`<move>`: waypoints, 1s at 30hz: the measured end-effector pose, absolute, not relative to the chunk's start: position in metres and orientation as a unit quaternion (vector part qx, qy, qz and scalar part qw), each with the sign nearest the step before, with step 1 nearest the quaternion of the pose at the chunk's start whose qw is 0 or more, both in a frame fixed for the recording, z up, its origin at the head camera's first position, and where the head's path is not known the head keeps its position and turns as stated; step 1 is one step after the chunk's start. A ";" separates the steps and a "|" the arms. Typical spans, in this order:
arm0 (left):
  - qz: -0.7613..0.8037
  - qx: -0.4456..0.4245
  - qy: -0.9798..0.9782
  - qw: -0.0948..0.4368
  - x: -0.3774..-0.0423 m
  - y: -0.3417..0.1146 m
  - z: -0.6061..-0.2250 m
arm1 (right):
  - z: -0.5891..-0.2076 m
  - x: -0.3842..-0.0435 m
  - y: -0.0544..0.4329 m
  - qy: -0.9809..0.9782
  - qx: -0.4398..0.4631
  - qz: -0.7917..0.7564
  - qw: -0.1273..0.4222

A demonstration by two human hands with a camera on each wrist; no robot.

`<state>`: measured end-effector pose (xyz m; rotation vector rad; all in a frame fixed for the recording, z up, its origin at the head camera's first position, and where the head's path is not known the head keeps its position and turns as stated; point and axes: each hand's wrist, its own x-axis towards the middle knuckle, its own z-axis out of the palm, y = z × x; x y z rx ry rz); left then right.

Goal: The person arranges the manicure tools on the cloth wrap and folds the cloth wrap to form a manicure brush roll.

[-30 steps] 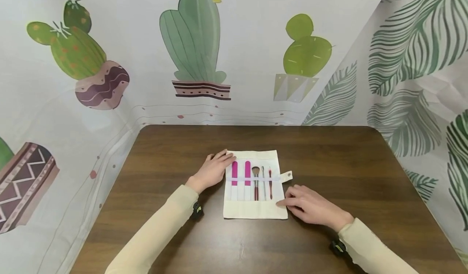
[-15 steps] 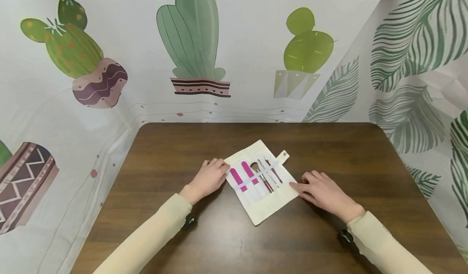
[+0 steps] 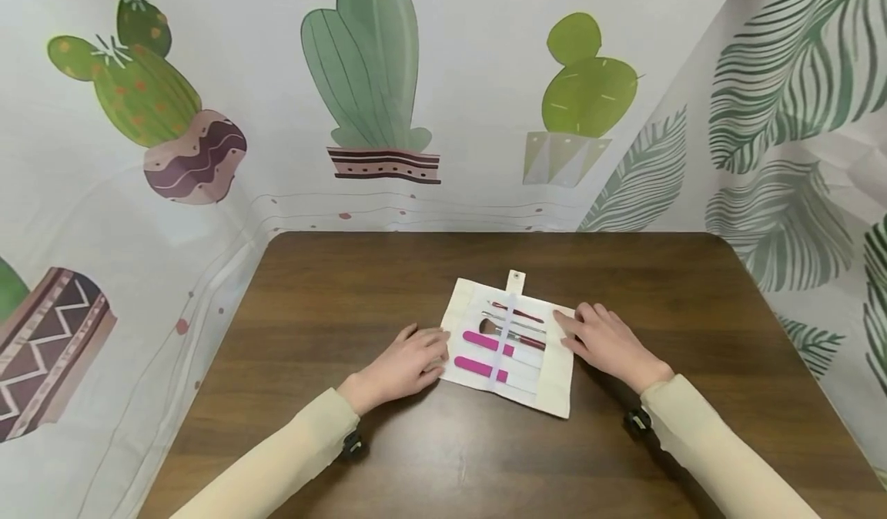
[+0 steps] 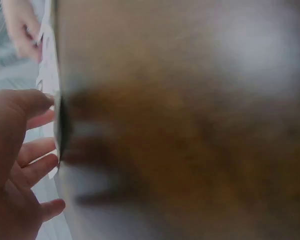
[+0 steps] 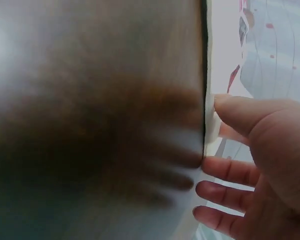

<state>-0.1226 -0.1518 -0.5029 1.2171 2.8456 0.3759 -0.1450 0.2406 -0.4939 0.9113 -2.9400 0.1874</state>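
A cream cloth tool case (image 3: 557, 384) lies unfolded on the table between both hands. Under its lilac band sit two flat pink-ended tools (image 3: 481, 368), a brush (image 3: 532, 343) with a dark red handle, a slim metal tool (image 3: 527, 326) and a thin red tool (image 3: 528, 316). My left hand (image 3: 410, 363) holds the case's left edge, thumb and fingertips right at the rim in the left wrist view. With thumb and index finger, my right hand (image 3: 617, 342) pinches the upper right edge; its other fingers (image 5: 230, 172) stay beside the cloth.
A snap tab (image 3: 515, 280) sticks out from the case's far side. The brown wooden table (image 3: 346, 288) reaches back to a white hanging cloth (image 3: 478, 118) printed with cacti and leaves. Dark wrist devices (image 3: 353, 446) sit under both sleeves.
Between both hands the case has turned counterclockwise, roughly a quarter turn. Its snap tab has swung from the right side to the far side. My right hand has moved farther from me.
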 end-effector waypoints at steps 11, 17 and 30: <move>0.101 0.410 0.906 0.023 -0.104 -0.158 -0.503 | -0.497 -0.160 0.237 -0.947 0.301 0.111 0.007; 0.089 0.389 0.916 0.043 -0.100 -0.160 -0.506 | -0.495 -0.145 0.240 -0.946 0.288 0.143 -0.046; 0.115 0.432 0.894 0.043 -0.101 -0.167 -0.504 | -0.491 -0.091 0.249 -0.919 0.362 0.143 -0.059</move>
